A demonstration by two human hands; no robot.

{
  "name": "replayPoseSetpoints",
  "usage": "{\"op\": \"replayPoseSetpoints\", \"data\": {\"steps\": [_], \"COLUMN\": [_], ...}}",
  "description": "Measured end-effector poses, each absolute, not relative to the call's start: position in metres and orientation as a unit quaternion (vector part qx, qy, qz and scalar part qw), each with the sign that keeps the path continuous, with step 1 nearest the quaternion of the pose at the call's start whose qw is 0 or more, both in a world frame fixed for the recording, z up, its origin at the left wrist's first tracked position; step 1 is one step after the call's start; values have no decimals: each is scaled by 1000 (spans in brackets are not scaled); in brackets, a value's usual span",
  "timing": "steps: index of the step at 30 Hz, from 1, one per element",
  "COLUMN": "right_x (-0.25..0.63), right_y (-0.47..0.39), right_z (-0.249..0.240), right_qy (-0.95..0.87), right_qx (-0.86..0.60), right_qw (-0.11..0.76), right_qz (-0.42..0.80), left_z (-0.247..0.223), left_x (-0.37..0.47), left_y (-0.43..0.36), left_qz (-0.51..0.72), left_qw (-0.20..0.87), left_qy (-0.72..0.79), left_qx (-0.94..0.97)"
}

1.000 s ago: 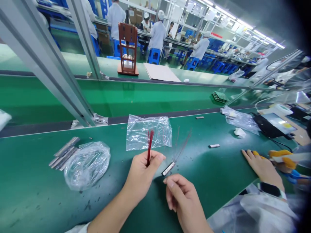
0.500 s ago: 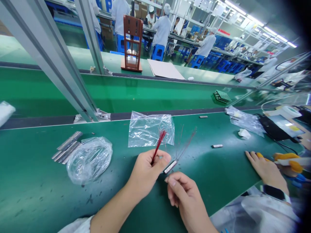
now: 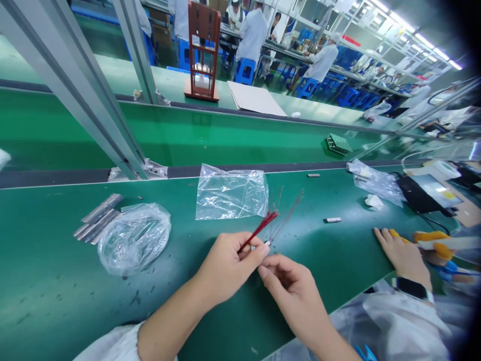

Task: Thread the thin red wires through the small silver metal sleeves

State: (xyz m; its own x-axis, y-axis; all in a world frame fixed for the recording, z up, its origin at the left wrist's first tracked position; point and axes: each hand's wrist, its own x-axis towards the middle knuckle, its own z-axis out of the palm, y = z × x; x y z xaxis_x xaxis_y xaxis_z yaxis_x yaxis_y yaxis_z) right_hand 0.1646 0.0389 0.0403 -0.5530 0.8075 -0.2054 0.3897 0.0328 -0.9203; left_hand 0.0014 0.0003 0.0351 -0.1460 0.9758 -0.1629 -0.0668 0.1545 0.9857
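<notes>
"Green bench top (image 3: 48, 291) below. Left hand (image 3: 225, 271)?"
"Pinching red wire bundle (image 3: 260, 229), so nearer; long axis slants forward-right."
"Right hand (image 3: 296, 296)?"
"Just beside, fingers curled; can't tell closure or contents."

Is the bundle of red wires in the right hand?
No, the left hand pinches the bundle of red wires between its fingers, while the right hand is close beside that hand.

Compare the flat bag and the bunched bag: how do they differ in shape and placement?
The flat bag lies spread out with mostly straight edges; the bunched bag is gathered into a rounded heap. The flat bag lies well away from the metal strips, the bunched bag right beside them. Both are clear plastic.
</notes>
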Motion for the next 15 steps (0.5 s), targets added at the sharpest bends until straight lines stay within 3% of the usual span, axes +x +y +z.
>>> {"op": "replayPoseSetpoints", "data": {"steps": [9, 15], "right_x": [163, 175], "right_y": [38, 45], "right_z": [45, 32], "right_qy": [-719, -763], "right_qx": [-408, -413], "right_qw": [153, 264], "right_qz": [541, 421], "left_z": [40, 35], "left_x": [1, -1], "left_y": [-2, 3], "left_qz": [464, 583], "left_qw": [506, 500], "left_qy": [556, 551], "left_qx": [469, 327]}}
